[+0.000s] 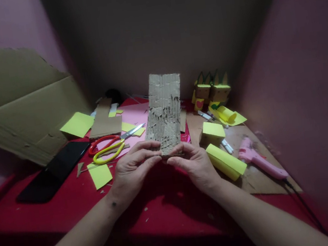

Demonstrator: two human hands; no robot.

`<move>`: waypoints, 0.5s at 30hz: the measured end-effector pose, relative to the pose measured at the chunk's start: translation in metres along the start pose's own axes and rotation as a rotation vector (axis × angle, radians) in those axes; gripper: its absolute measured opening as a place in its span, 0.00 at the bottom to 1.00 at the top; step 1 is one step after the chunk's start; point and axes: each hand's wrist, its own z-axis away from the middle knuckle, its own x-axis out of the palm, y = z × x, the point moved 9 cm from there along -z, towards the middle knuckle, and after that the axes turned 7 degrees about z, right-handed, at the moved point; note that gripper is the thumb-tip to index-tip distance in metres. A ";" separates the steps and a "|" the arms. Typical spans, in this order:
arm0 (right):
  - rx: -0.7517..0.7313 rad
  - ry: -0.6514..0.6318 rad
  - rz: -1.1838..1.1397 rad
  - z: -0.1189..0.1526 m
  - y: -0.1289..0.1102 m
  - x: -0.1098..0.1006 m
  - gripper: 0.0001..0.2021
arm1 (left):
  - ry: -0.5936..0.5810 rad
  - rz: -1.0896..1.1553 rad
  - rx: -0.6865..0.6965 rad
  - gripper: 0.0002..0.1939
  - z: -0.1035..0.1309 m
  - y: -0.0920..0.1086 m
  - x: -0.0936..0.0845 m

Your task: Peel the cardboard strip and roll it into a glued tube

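A long strip of corrugated cardboard (pixel 165 110) stands tilted up in front of me, its top layer partly torn so the ridges show. My left hand (pixel 135 166) pinches its near edge on the left, and my right hand (pixel 195 165) pinches the same edge on the right. Both sets of fingertips almost meet at the middle. Just left of the strip lie scissors (pixel 121 139) with one red and one yellow handle. To the right of my right hand is a folded yellow paper piece (pixel 227 161), with a yellow-topped box (pixel 213 132) behind it.
A pink glue gun (pixel 260 158) with a cord rests on a cardboard sheet (pixel 274 180) at right. Two small decorated boxes (pixel 212 89) stand behind. A black phone (pixel 54 172) and a large leaning cardboard sheet (pixel 19 103) are at left, on the red tablecloth (pixel 81 207).
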 end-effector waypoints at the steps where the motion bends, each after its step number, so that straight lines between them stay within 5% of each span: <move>1: 0.000 0.024 0.008 0.000 0.000 -0.002 0.06 | -0.007 -0.002 0.014 0.04 0.000 0.001 0.001; 10: 0.021 0.067 -0.048 -0.004 0.005 -0.005 0.09 | -0.055 -0.003 -0.025 0.05 -0.005 -0.005 0.002; 15: 0.107 0.079 -0.180 -0.004 0.013 -0.010 0.14 | -0.146 -0.050 0.062 0.02 -0.005 0.001 0.006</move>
